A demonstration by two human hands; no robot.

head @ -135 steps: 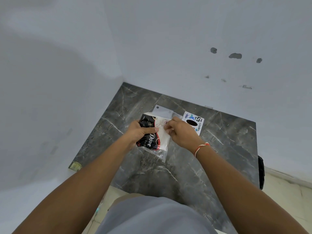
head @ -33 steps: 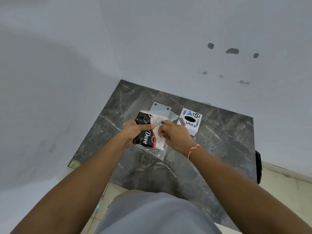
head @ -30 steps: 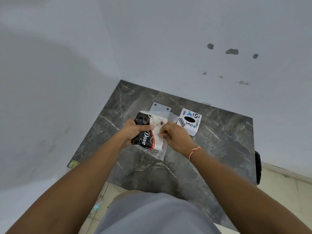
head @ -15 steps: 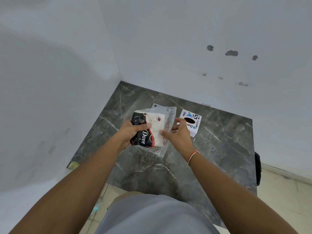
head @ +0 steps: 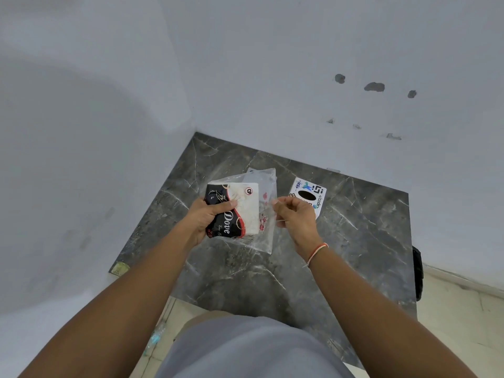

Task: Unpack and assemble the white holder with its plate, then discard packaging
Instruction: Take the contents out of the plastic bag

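Observation:
My left hand [head: 203, 221] grips a packet [head: 234, 211] in a clear plastic bag [head: 266, 214], lifted above the dark marble table [head: 354, 241]. The packet has a black and red "Dove" label on its left and a white part on its right. My right hand [head: 296, 215] pinches the bag's right edge with thumb and fingers and holds it out to the right. A grey plate with a hole shows faintly behind the top of the bag [head: 252, 171], mostly hidden.
A small white box [head: 308, 196] with printed logos and a black oval lies on the table just right of my right hand. White walls close the table at back and left. A dark object [head: 417, 271] hangs off the table's right edge. Tiled floor lies below.
Both hands lifted the packet off the table. My right hand left the packet's face and moved right, pulling the plastic bag's edge outward.

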